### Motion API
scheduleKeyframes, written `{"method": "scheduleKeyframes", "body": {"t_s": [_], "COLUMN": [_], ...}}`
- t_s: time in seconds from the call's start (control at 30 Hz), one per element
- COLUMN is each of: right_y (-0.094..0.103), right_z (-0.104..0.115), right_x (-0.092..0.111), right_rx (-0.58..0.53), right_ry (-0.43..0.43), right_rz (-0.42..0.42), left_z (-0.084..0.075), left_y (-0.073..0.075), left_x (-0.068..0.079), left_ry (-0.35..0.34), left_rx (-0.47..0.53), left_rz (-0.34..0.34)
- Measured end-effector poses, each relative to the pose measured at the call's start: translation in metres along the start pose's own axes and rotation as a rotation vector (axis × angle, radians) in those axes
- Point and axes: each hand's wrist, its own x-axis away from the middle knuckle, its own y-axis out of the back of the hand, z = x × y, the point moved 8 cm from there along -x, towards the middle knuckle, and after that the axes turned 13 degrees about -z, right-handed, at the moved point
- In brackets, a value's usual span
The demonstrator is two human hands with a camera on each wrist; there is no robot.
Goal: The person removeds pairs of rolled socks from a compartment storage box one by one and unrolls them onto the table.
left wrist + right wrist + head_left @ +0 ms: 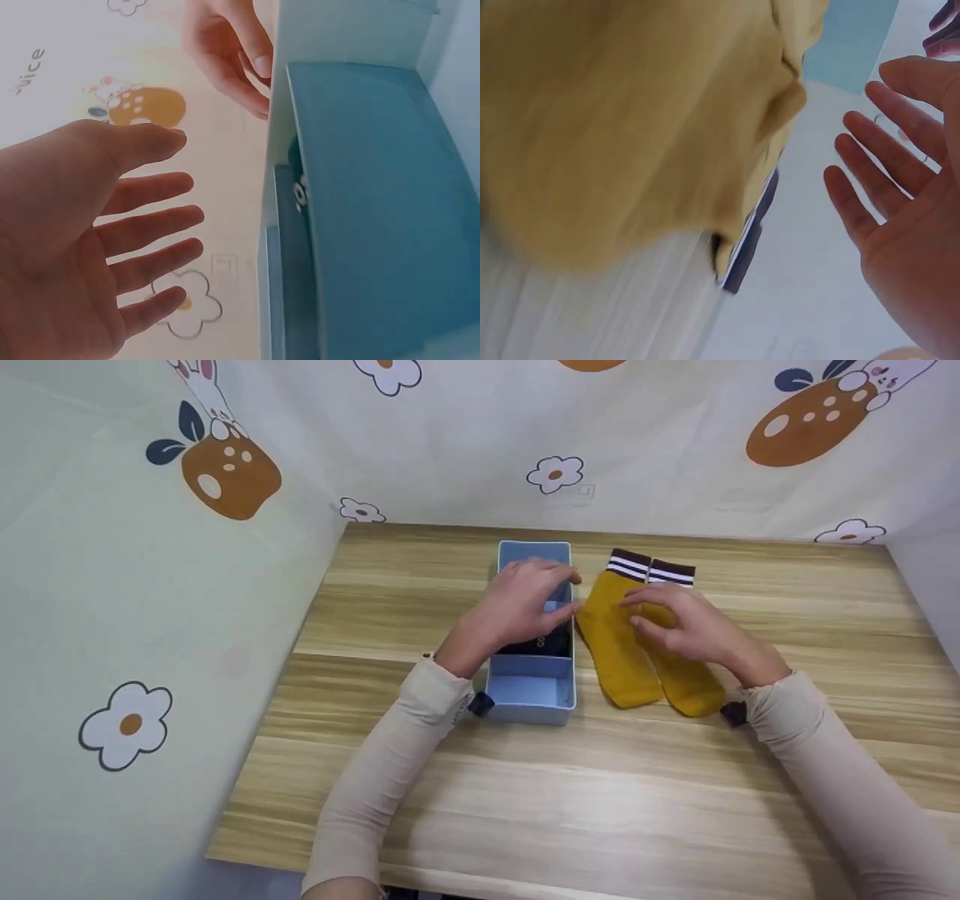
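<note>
Two mustard-yellow socks (619,660) lie flat side by side on the wooden table, their dark cuffs with white stripes toward the wall. Left of them stands a blue divided box (531,712). A dark item with pale lettering (555,643) sits in its middle compartment, and the near compartment holds nothing visible. Over the box hovers my left hand (517,604), fingers spread and holding nothing. My right hand (694,630) is above the socks with fingers loosely bent; the right wrist view shows it apart from the yellow fabric (630,127).
A patterned cloth wall (465,457) with fruit and flower prints rises behind the table, and another wall (135,622) borders its left side. Bare wooden tabletop (570,802) extends in front of the box and socks.
</note>
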Motion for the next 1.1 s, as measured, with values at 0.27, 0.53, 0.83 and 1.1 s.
{"method": "scheduleKeyframes", "body": {"t_s": [0.27,0.53,0.83,1.1], "right_y": [-0.012,-0.03,-0.049,-0.061], "right_z": [0.033,0.067,0.086,0.091], "right_x": [-0.007,-0.017,-0.022,-0.027], "right_rx": [-0.073,-0.127,-0.157,-0.128], "right_ry": [0.067,0.133,0.129,0.088], "right_rz": [-0.051,-0.04,0.015,0.086], "left_z": [0.026,0.051,0.081,0.104], "left_y": [-0.005,-0.01,-0.01,-0.015], "left_x": [0.016,0.031,0.037,0.042], "left_ry": [0.099,0.196,0.224,0.19], "left_rx": [0.063,0.134,0.222,0.242], "left_rz": [-0.025,-0.055,-0.128,-0.123]}}
